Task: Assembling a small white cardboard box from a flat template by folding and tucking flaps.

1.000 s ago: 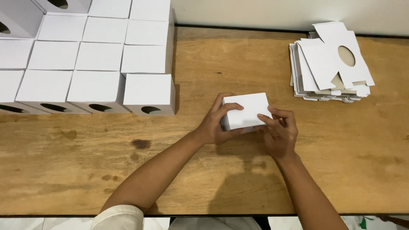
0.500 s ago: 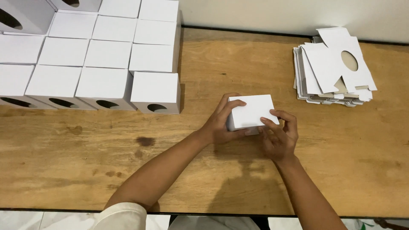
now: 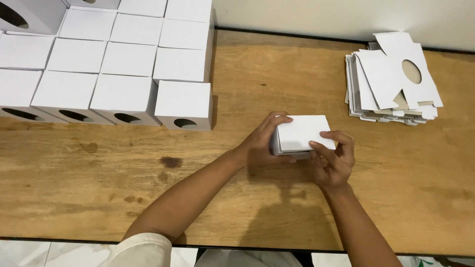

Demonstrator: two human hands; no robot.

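A small white cardboard box [image 3: 303,132] rests on the wooden table [image 3: 247,198], held between both hands. My left hand [image 3: 262,143] wraps its left side, fingers curled over the top edge. On the box's right front corner my right hand [image 3: 332,160] presses with thumb and fingertips. The box's near side is hidden by my fingers.
Several assembled white boxes [image 3: 123,64] with oval cut-outs stand in rows at the back left; the nearest one [image 3: 184,105] is about a hand's width from my left hand. A stack of flat unfolded box blanks [image 3: 391,81] lies at the back right.
The box has stayed between both hands while the fingers shifted on it; my right fingertips now sit on its top right edge. The view has tilted slightly.
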